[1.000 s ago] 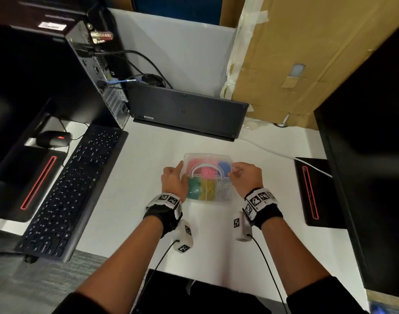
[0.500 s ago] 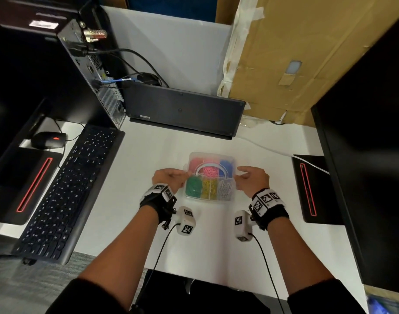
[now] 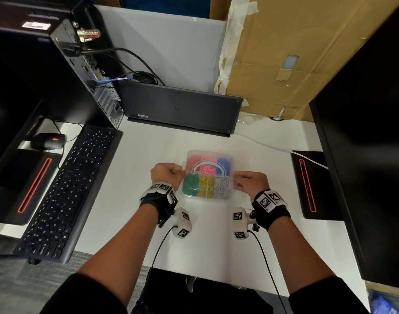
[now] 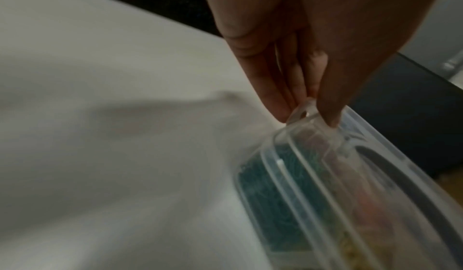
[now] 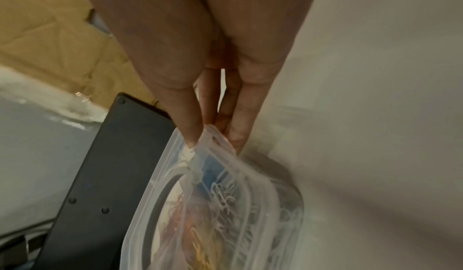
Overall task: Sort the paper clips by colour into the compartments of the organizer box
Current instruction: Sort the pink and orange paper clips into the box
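The organizer box (image 3: 207, 174) sits in the middle of the white desk (image 3: 148, 173), with its clear lid on. Inside, the paper clips lie in little rooms by colour. Green clips (image 3: 190, 185), yellow clips (image 3: 205, 186) and silver clips (image 3: 223, 185) fill the near row. Red, pink clips (image 3: 208, 171) and blue clips (image 3: 224, 162) fill the far row.

The left hand (image 3: 165, 175) is at the left side of the box. Its thumb and fingers (image 4: 278, 98) pinch the small clear latch tab (image 4: 304, 112) there. The right hand (image 3: 250, 183) is at the right side. Its thumb and fingers (image 5: 240, 120) pinch the tab (image 5: 216, 137) on that side too.

Half a second ago both hands lay flatter beside the box, with the fingers reaching toward it. Now the fingers are tucked in and squeeze the tabs. One second ago the hands were up on the top of the box. The box has stayed in about the same spot.

A dark laptop (image 3: 180, 109) stands at the far side of the desk. A black keyboard (image 3: 67, 191) and a mouse (image 3: 48, 141) are on the left. A brown cardboard sheet (image 3: 296, 53) leans at the far right.
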The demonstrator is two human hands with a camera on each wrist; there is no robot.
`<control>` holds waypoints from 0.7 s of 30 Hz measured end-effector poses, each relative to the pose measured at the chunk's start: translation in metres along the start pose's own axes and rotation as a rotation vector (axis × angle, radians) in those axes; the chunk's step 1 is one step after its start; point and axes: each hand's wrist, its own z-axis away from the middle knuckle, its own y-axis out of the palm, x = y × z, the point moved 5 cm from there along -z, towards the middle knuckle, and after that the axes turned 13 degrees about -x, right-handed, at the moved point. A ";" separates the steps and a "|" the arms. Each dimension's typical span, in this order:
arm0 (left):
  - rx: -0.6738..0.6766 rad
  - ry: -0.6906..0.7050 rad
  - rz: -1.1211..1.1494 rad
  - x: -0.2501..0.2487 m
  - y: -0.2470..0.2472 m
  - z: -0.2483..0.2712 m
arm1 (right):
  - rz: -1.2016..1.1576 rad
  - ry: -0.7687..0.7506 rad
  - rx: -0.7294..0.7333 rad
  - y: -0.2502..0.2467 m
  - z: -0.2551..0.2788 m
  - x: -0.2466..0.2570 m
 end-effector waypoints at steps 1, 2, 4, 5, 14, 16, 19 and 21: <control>0.010 -0.035 0.029 0.003 -0.001 -0.001 | -0.038 0.033 0.019 0.000 0.002 -0.002; 0.036 -0.093 0.076 0.008 -0.001 -0.002 | -0.082 0.073 0.042 0.000 0.005 -0.005; 0.121 -0.226 0.185 0.017 0.003 -0.002 | -0.120 0.098 0.071 -0.002 0.008 -0.007; 0.156 -0.269 0.220 0.020 0.005 -0.001 | -0.110 0.085 0.077 -0.003 0.009 -0.007; 0.121 -0.160 0.065 0.015 -0.003 -0.002 | 0.255 -0.188 -0.021 -0.002 0.007 0.009; 0.040 -0.093 0.002 0.009 -0.004 0.004 | 0.271 -0.229 -0.055 -0.002 0.009 0.011; -0.013 -0.016 -0.054 0.004 -0.004 0.009 | 0.323 -0.326 -0.145 0.000 0.012 0.009; -0.038 -0.008 -0.051 0.002 -0.004 0.010 | 0.313 -0.351 -0.172 0.002 0.016 0.008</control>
